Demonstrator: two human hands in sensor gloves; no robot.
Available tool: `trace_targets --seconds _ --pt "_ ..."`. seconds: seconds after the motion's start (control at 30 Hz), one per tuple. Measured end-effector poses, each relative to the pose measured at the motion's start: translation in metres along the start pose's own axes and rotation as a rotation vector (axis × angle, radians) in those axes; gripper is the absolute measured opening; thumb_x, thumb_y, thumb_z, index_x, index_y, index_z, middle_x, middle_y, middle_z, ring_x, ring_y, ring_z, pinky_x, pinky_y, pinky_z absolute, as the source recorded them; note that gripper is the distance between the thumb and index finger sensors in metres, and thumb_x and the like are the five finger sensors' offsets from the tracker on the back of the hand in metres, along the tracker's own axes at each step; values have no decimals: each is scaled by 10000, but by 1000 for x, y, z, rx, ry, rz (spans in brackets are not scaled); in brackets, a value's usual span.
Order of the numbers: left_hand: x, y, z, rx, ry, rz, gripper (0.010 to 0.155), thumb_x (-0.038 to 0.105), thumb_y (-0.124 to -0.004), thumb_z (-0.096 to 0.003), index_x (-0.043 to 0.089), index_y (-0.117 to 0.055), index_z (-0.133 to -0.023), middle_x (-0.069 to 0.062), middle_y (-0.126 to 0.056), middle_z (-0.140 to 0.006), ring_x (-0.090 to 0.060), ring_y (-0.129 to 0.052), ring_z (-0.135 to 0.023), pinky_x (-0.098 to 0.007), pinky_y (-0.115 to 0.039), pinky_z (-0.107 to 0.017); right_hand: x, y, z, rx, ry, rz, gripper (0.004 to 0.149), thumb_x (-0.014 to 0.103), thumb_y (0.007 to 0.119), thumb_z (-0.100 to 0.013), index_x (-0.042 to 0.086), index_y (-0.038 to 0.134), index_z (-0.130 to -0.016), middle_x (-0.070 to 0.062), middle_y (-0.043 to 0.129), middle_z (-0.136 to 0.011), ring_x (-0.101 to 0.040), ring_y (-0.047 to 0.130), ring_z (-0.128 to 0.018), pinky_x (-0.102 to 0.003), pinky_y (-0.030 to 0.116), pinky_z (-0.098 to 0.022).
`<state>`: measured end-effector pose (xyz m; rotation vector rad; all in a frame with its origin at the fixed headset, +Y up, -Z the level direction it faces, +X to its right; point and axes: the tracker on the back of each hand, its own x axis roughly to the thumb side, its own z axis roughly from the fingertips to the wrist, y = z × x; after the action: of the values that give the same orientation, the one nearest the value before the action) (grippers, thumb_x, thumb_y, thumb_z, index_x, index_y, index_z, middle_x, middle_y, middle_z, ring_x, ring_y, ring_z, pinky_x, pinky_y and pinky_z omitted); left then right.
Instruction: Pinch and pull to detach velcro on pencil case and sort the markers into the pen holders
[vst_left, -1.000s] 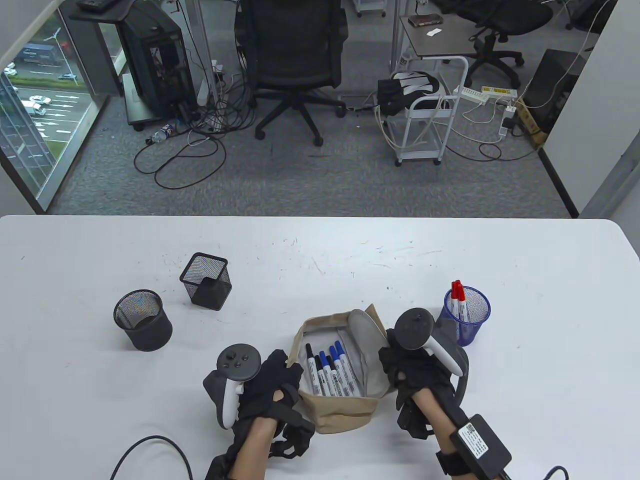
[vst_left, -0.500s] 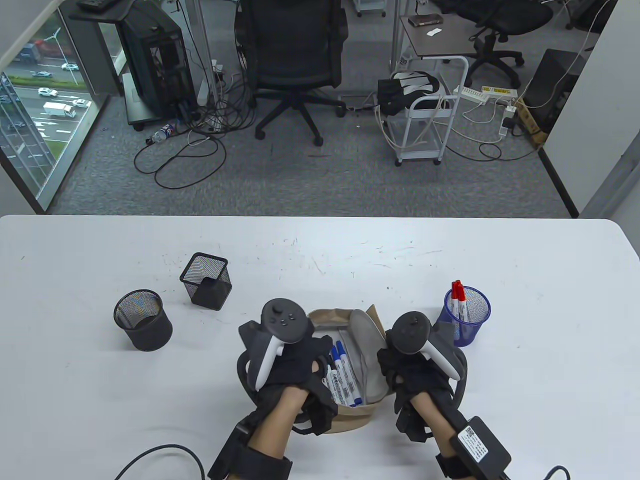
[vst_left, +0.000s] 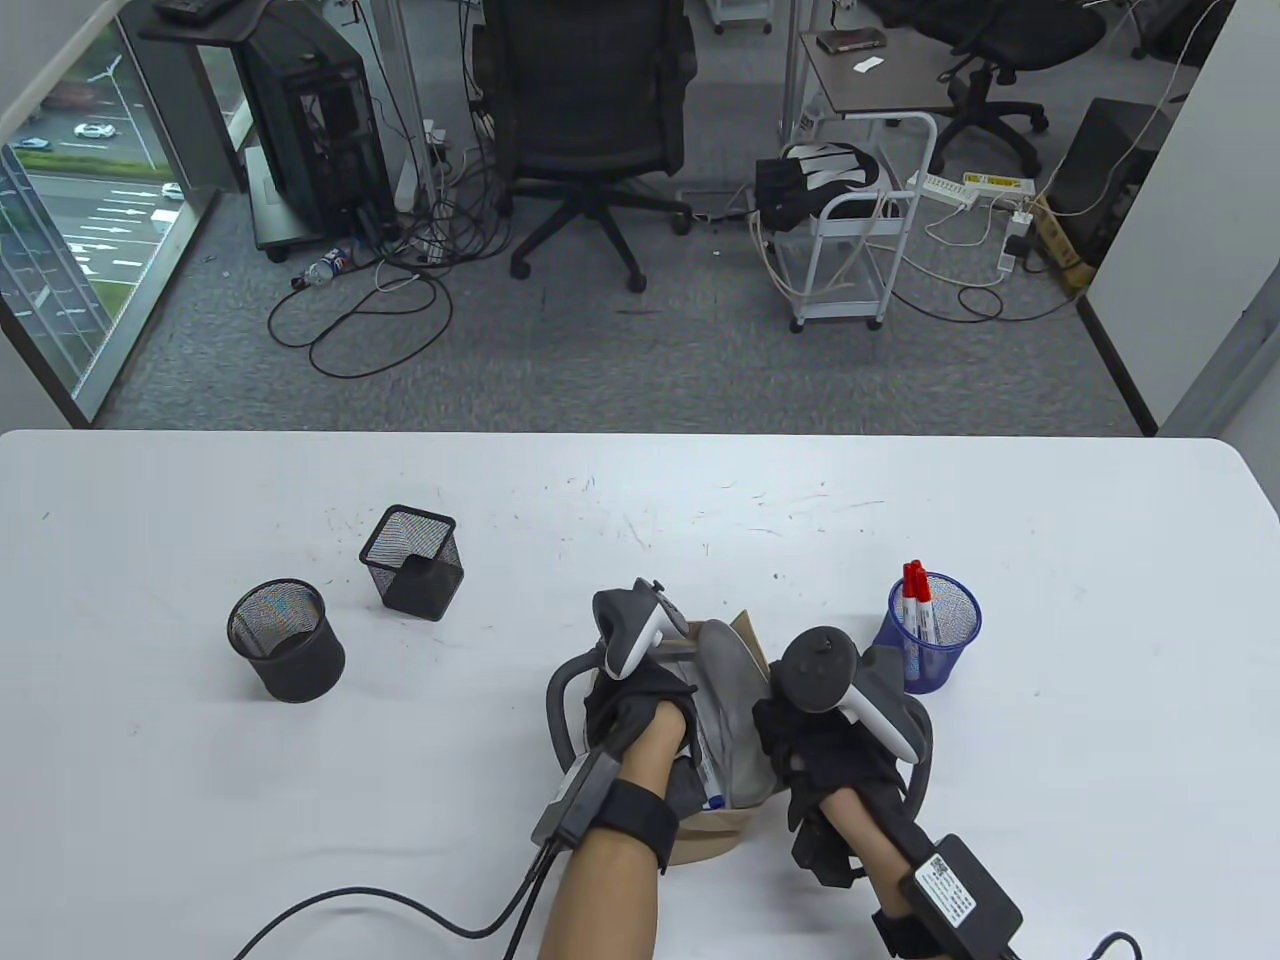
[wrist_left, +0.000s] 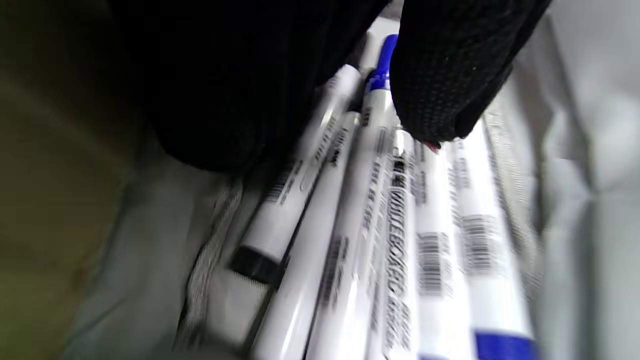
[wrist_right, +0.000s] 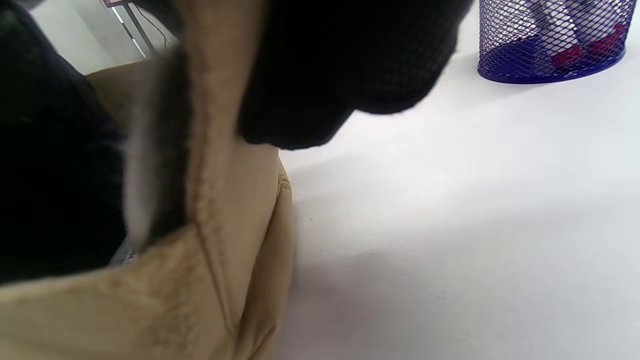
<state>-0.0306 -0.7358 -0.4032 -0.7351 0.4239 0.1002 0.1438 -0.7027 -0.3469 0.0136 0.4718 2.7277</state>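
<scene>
The beige pencil case (vst_left: 716, 836) lies open at the table's near edge, its grey-lined flap (vst_left: 726, 658) folded back. My left hand (vst_left: 645, 712) reaches into it, wrist turned over. In the left wrist view its fingertips (wrist_left: 434, 107) touch the white markers (wrist_left: 400, 240), and a blue-capped marker (wrist_left: 382, 70) runs between two fingers; a firm hold is not clear. My right hand (vst_left: 792, 735) pinches the case's right edge, with beige fabric (wrist_right: 210, 150) between thumb and finger. The blue mesh holder (vst_left: 936, 632) holds two red markers (vst_left: 915, 592).
A round black mesh holder (vst_left: 286, 640) and a square black mesh holder (vst_left: 412, 560) stand to the left. A black cable (vst_left: 330, 900) trails near the front edge. The blue holder (wrist_right: 550, 45) stands close behind my right hand.
My left hand moved from the case's left edge to over the opening, then turned over and dipped among the markers. My right hand kept its hold on the case.
</scene>
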Motion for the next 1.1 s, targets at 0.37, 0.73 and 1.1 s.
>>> trace_targets --seconds 0.37,0.73,1.1 --pt "14 -2 -8 -2 3 -92 713 399 -1001 -443 -8 -795 -991 -147 -1064 -754 -274 -1154 -502 -274 -1030 -293 5 4 1 -16 5 24 553 288 849 -506 -14 732 -954 -160 1032 -676 -162 1054 -209 -282 894 -153" --pt "-40 66 33 117 -324 439 614 375 -1031 -402 208 -864 -969 -53 -1091 -780 -275 -1147 -556 -305 -1020 -321 2 2 0 -6 7 4 549 287 849 -506 -15 734 -951 -160 1032 -674 -161 1055 -207 -280 894 -150" --pt "-177 177 17 705 -191 575 547 485 -984 -408 270 -897 -904 32 -1106 -747 -170 -1152 -497 -300 -991 -320 5 4 1 -16 -7 11 557 289 845 -508 -15 724 -958 -160 1029 -677 -161 1053 -209 -281 891 -154"
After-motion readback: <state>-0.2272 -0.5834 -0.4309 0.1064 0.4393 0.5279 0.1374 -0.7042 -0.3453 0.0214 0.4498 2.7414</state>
